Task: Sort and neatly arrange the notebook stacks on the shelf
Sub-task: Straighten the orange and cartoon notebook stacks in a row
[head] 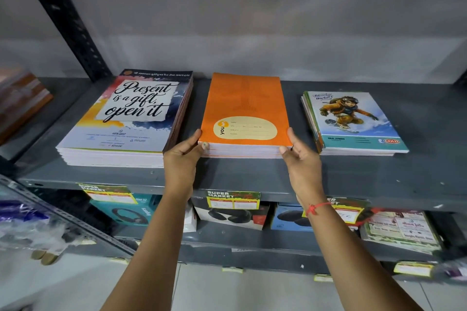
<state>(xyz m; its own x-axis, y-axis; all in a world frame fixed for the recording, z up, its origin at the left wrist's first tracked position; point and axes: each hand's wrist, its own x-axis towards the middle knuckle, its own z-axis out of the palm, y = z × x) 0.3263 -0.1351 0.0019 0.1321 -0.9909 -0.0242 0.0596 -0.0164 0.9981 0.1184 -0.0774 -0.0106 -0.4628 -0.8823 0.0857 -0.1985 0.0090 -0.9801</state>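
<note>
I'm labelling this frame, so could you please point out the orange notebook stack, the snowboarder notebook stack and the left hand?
orange notebook stack (243, 106): head view, top cover.
snowboarder notebook stack (353, 121): head view, top cover.
left hand (183, 156): head view, back of the hand.

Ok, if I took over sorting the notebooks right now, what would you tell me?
Left hand and right hand grip the near corners of the orange stack, mid-shelf.
"Present is a gift" stack sits to its left; the snowboarder stack to its right, its books fanned unevenly.
All three lie on the grey shelf.
Done: three separate stacks.
Left: probably square the orange stack, then tidy the snowboarder one.
</note>
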